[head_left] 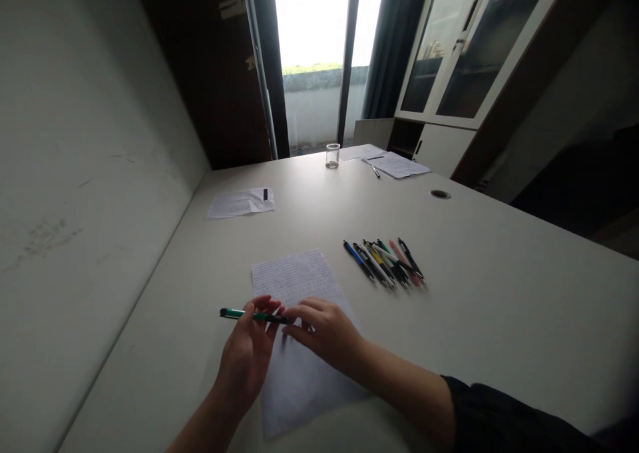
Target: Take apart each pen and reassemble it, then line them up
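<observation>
A green pen (249,315) is held level above a written sheet of paper (299,287) on the white table (499,320). My left hand (247,353) pinches the pen near its middle. My right hand (324,330) grips the pen's right end with curled fingers, over the sheet. To the right of the sheet lies a row of several pens (384,262) in different colours, a little beyond my right hand.
A small glass jar (332,155) stands at the far side of the table. Beside it lie papers (397,165) with a pen on them. A folded sheet (241,202) rests at the far left, near the wall. A cable hole (440,194) is in the tabletop.
</observation>
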`<state>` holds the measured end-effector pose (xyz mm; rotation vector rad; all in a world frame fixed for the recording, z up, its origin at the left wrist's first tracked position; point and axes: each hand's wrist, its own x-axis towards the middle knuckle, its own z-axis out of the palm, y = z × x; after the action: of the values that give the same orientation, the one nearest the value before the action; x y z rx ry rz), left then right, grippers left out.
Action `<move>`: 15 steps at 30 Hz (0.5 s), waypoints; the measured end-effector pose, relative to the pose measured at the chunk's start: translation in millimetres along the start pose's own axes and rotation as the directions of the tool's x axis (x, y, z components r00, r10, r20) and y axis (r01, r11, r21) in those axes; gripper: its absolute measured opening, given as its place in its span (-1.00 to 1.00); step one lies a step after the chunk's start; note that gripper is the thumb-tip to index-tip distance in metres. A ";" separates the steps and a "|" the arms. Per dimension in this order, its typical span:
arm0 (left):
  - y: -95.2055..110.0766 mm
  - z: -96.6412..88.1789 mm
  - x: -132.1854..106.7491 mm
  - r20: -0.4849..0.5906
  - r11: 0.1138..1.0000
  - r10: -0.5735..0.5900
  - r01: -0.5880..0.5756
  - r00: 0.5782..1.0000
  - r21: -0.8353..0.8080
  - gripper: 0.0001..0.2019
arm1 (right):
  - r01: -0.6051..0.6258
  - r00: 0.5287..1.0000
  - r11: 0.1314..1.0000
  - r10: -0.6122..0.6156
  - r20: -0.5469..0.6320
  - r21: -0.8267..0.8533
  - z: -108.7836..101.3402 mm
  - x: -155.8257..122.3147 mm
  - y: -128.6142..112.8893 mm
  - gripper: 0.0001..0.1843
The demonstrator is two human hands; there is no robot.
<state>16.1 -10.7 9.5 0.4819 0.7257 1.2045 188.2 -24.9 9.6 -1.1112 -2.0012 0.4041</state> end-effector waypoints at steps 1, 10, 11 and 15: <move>-0.8 0.2 -0.9 0.011 1.000 0.003 -0.003 1.000 0.019 -0.75 | -0.013 1.000 1.000 0.013 -0.014 0.005 2.0 0.5 -1.0 -0.85; 7.1 -11.4 -4.9 0.162 0.801 0.193 -0.251 0.968 0.543 -0.65 | -0.015 1.000 0.995 0.013 -0.015 -0.101 -17.7 -2.0 21.4 -0.94; 8.9 -12.4 -4.8 0.222 0.744 0.217 -0.308 0.951 0.593 -0.67 | -0.003 1.000 0.992 0.002 -0.004 -0.125 -20.1 -2.1 24.5 -0.93; 11.7 -11.2 -5.1 0.423 0.564 0.240 -0.480 0.874 0.671 -0.74 | 0.056 0.997 0.979 -0.043 0.070 -0.195 -22.0 -4.2 28.2 -0.83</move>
<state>-0.7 -12.4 11.1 1.5739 0.8932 1.1217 222.3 -14.6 4.5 -1.1786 -2.1591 0.2217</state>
